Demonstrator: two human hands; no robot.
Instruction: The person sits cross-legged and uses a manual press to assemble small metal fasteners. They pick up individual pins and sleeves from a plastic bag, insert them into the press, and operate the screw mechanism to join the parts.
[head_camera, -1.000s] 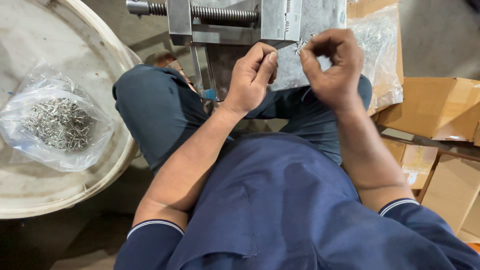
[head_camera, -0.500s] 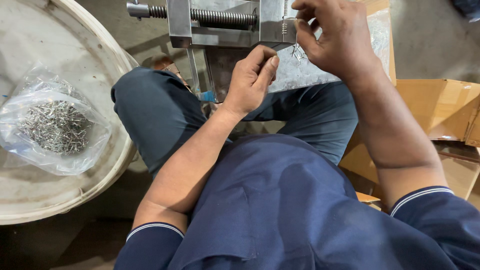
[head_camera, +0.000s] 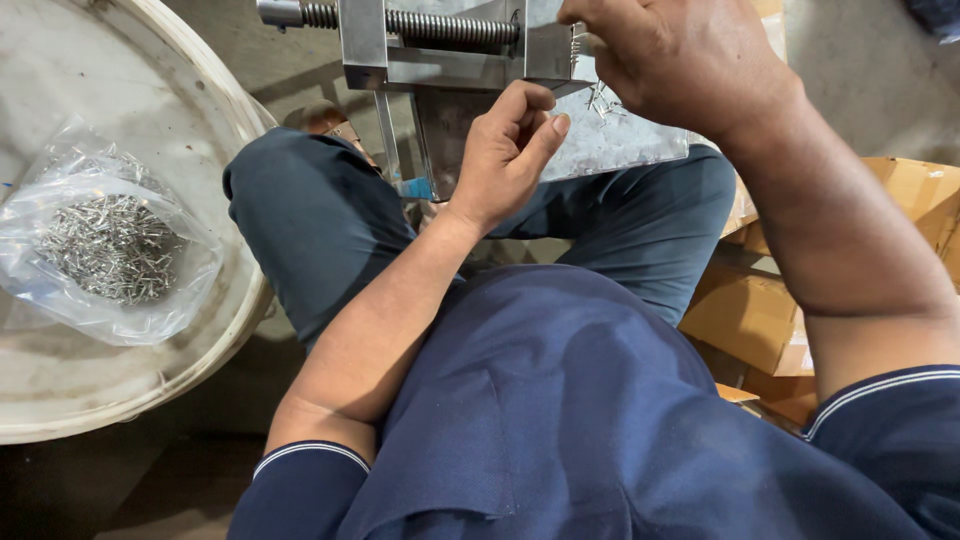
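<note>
I sit with a metal fixture (head_camera: 450, 70) in front of my knees; a threaded rod (head_camera: 430, 28) runs across its top. My left hand (head_camera: 505, 150) is curled just below the fixture's block, thumb pressed against the forefinger, and nothing shows in it. My right hand (head_camera: 680, 60) is raised at the fixture's right end. Its fingertips are closed at the block's edge, and a few small metal pins (head_camera: 600, 98) stick out beneath the palm. A grey metal plate (head_camera: 625, 145) lies behind both hands.
A clear plastic bag of several small metal pins (head_camera: 110, 250) lies in a big white tub (head_camera: 235, 330) at my left. Cardboard boxes (head_camera: 915, 205) are stacked at my right. My legs in dark blue trousers (head_camera: 320, 220) fill the middle.
My right hand has risen from beside the left hand up to the fixture's right end, carrying the pins. The left hand stays curled in place below the block.
</note>
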